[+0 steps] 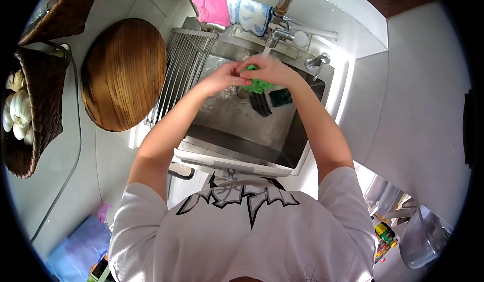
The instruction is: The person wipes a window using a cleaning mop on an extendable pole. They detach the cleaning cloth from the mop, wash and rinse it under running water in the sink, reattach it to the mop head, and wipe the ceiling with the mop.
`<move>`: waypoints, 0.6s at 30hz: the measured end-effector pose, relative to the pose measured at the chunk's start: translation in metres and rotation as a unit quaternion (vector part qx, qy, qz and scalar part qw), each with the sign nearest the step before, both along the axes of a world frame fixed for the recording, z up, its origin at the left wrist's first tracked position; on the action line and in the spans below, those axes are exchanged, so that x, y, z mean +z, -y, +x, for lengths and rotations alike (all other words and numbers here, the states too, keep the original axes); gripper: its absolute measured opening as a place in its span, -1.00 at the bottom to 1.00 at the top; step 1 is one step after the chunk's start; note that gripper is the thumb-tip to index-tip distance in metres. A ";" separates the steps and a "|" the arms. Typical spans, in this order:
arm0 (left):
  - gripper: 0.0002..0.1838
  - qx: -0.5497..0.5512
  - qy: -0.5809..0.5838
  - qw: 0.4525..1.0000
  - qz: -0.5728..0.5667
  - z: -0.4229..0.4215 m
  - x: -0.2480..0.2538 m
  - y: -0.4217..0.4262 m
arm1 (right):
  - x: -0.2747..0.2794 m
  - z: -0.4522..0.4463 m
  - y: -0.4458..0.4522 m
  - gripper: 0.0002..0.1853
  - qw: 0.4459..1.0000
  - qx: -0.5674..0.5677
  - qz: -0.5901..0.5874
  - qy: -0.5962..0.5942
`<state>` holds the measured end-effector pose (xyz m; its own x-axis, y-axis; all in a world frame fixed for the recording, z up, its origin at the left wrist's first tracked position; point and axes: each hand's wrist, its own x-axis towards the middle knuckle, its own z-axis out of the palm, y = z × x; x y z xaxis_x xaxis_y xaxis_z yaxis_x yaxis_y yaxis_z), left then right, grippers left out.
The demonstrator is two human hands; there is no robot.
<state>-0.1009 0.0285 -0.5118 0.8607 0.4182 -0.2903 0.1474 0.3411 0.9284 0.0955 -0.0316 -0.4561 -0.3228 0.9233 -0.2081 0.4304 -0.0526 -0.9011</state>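
Green cloth [259, 85]: bunched, no clear long axis, above the sink [262, 130], near side of the tap [278, 37]. My right grip [275, 71]: closed on its far edge, nearer. My left grip [222, 78]: fingers curled at its left edge; I cannot tell whether holding.

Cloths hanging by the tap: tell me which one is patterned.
The white cloth with blue markings, the one nearer the tap. The pink cloth beside it is one plain colour.
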 end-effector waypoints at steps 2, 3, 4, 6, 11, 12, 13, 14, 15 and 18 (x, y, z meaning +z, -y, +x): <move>-0.58 0.008 -0.009 1.000 0.009 0.010 0.005 -0.002 | 0.004 0.003 0.002 -0.67 1.000 -0.014 0.018 -0.009; -0.60 0.002 -0.026 0.999 0.020 0.011 0.004 -0.005 | 0.005 0.008 0.005 -0.66 0.999 -0.030 0.012 -0.041; -0.62 -0.004 -0.042 0.999 0.030 0.010 0.003 -0.010 | 0.006 0.014 0.009 -0.66 0.996 -0.047 0.007 -0.074; -0.67 0.005 -0.071 0.997 0.023 0.007 0.004 -0.016 | 0.011 0.029 0.016 -0.64 0.996 -0.059 0.020 0.066; -0.67 0.106 -0.024 0.992 -0.070 -0.004 0.019 -0.013 | 0.025 0.052 0.018 -0.62 0.974 -0.057 -0.113 0.187; -0.67 0.114 -0.025 0.991 -0.070 -0.007 0.021 -0.013 | 0.021 0.054 0.019 -0.65 0.975 -0.064 -0.125 0.174; -0.68 0.112 -0.009 0.991 -0.068 -0.010 0.021 -0.014 | 0.017 0.056 0.021 -0.67 0.975 -0.070 -0.138 0.161; -0.68 0.110 0.007 0.992 -0.066 -0.013 0.019 -0.015 | 0.008 0.057 0.023 -0.68 0.984 -0.087 -0.126 0.095; -0.69 0.108 0.023 0.992 -0.064 -0.015 0.020 -0.014 | -0.001 0.056 0.026 -0.69 0.988 -0.103 -0.113 0.029; -0.71 0.139 0.024 0.990 -0.014 -0.014 0.020 -0.010 | -0.019 0.048 0.030 -0.64 0.979 -0.129 -0.081 -0.132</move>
